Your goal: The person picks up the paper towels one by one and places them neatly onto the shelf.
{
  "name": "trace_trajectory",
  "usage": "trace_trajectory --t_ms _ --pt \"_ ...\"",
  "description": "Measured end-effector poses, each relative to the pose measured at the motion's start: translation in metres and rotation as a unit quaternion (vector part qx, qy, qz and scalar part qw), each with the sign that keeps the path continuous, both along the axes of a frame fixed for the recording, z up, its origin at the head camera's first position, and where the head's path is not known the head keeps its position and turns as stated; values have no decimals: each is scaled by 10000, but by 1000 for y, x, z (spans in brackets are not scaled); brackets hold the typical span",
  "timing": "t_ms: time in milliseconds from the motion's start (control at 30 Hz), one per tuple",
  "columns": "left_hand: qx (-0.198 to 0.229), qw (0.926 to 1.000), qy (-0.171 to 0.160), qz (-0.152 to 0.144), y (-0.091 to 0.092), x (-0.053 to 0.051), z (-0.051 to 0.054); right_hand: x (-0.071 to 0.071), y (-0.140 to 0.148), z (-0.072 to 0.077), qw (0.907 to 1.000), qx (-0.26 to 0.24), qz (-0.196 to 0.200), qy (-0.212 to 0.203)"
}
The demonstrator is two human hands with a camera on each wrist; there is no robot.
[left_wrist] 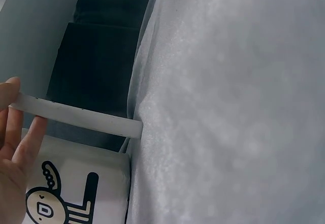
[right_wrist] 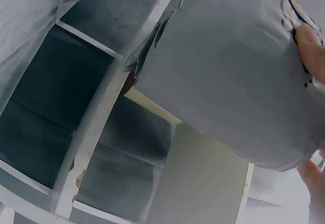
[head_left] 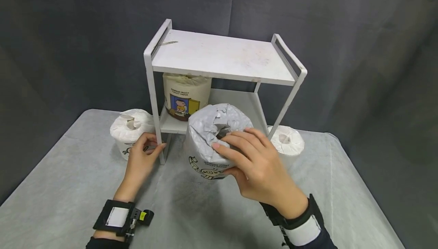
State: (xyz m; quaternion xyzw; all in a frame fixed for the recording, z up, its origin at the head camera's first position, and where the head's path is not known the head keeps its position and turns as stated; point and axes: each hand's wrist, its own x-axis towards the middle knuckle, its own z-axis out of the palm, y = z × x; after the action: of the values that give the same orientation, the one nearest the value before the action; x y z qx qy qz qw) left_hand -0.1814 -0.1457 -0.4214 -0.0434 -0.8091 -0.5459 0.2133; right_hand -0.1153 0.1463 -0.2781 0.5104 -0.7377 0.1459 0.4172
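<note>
Wrapped toilet roll [head_left: 202, 140] raised above the table [head_left: 273, 228], in front of a white two-tier rack [head_left: 219, 53]. The wrapper is whitish and crinkled; its top gathers in creased folds around an open central hole. Low on the side runs a yellow-and-black cartoon print beneath dark lettering; the right wrist view shows a broad, plain grey-looking face. The right hand [head_left: 258, 165] grasps the roll, fingers over the top and thumb against the side. The left hand [head_left: 143, 161] pinches the rack's left front leg [head_left: 153, 100] between thumb and fingers. A cream roll [head_left: 186, 87] stands on the lower board [head_left: 236, 102]; white rolls flank the rack.
</note>
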Motion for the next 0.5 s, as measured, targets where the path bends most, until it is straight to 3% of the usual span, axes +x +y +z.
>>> trace_trajectory --t_ms 300,500 --pt "27 10000 1 -46 -1 0 0 -1 6 6 9996 -158 -219 101" --pt "26 10000 4 -44 -1 0 -1 -4 9 7 9994 -127 -308 -109"
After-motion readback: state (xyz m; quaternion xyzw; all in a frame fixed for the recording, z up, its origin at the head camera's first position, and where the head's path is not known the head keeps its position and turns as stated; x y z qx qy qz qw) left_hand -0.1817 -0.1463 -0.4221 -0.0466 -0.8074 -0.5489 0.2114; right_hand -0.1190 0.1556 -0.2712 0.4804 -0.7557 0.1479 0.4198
